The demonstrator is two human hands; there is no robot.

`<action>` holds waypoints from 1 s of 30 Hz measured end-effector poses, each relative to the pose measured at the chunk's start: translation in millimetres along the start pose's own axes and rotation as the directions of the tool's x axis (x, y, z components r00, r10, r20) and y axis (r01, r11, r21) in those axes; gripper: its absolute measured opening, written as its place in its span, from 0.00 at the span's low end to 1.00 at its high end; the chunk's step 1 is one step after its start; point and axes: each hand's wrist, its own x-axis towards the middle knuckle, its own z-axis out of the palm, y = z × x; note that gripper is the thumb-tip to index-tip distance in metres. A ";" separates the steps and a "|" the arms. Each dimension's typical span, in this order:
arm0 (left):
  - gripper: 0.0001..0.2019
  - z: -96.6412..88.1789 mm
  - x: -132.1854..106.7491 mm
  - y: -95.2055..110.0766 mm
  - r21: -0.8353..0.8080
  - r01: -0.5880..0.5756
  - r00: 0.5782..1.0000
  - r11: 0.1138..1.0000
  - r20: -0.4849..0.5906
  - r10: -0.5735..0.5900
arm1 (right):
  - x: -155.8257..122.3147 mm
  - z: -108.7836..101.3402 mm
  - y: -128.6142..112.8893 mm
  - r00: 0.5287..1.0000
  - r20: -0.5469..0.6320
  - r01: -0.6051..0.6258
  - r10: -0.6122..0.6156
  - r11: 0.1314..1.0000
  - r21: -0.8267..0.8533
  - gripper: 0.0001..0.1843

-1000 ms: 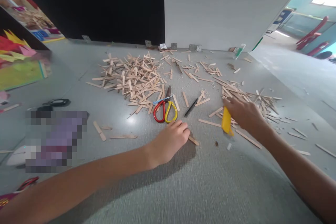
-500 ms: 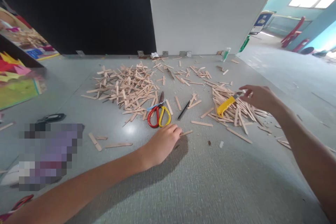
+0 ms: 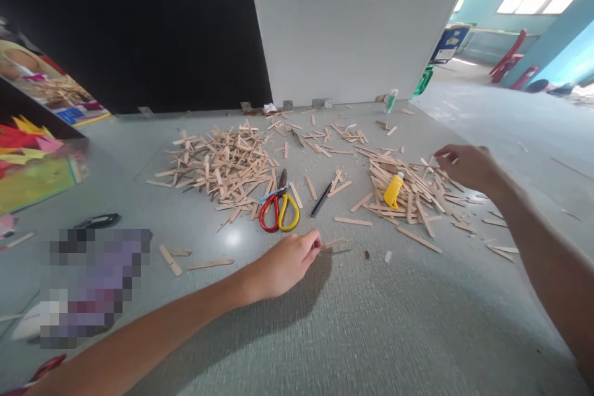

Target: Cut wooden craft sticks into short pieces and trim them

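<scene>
My left hand (image 3: 285, 263) is closed in a pinch on one end of a wooden craft stick (image 3: 335, 243), held just above the floor. Over the right-hand pile of craft sticks (image 3: 415, 189) hovers my right hand (image 3: 466, 167); its thumb and fingers are curved and apart, with nothing clearly between them. A yellow-handled tool (image 3: 393, 192) with a pale tip rests on that pile, left of this hand. Scissors (image 3: 279, 210) with one red and one yellow handle lie beyond my left hand. Beside them is a black pen-like tool (image 3: 322, 199).
A larger heap of craft sticks (image 3: 227, 161) spreads at the left. Behind stands a black and grey panel (image 3: 343, 25) with metal hinges along its foot. A small green-and-white tube (image 3: 391, 100) stands against it. Coloured paper (image 3: 32, 148) and a blurred-out purple item (image 3: 102, 291) are at left.
The yellow-handled tool has left my right hand's fingertips and turned on the pile. My right hand is now farther from it. My left hand has raised its stick slightly. The view has shifted.
</scene>
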 end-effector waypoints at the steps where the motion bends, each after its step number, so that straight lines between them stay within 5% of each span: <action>1: 0.08 0.0 0.2 0.1 -0.005 0.006 1.000 1.000 0.004 -0.006 | -1.9 5.4 -8.1 1.000 0.024 0.007 -0.007 1.000 -0.017 0.16; 6: 0.08 1.4 2.3 0.1 -0.008 0.020 1.000 1.000 0.018 -0.020 | -22.4 32.2 -71.7 0.973 0.140 0.192 -0.186 0.981 -0.030 0.12; 12: 0.08 6.3 4.7 -0.4 0.009 0.014 1.000 1.000 0.011 -0.014 | -65.2 56.6 -147.7 0.848 0.197 0.481 -0.492 0.870 0.104 0.13; 16: 0.07 8.2 5.1 0.2 0.009 0.007 1.000 1.000 -0.001 -0.007 | -92.0 62.8 -164.5 0.760 0.226 0.591 -0.610 0.792 0.151 0.11; 21: 0.06 7.8 6.1 1.0 0.005 -0.002 1.000 1.000 0.002 0.002 | -110.7 63.2 -166.0 0.731 0.254 0.642 -0.633 0.765 0.057 0.11; 25: 0.07 7.9 7.5 0.4 0.009 -0.006 1.000 1.000 0.013 0.006 | -92.8 60.8 -171.9 0.732 0.306 0.635 -0.609 0.772 0.018 0.10; 30: 0.08 8.6 10.0 -2.4 0.022 -0.019 0.999 1.000 0.026 0.019 | -6.3 78.8 -197.3 0.762 0.334 0.613 -0.554 0.783 -0.100 0.13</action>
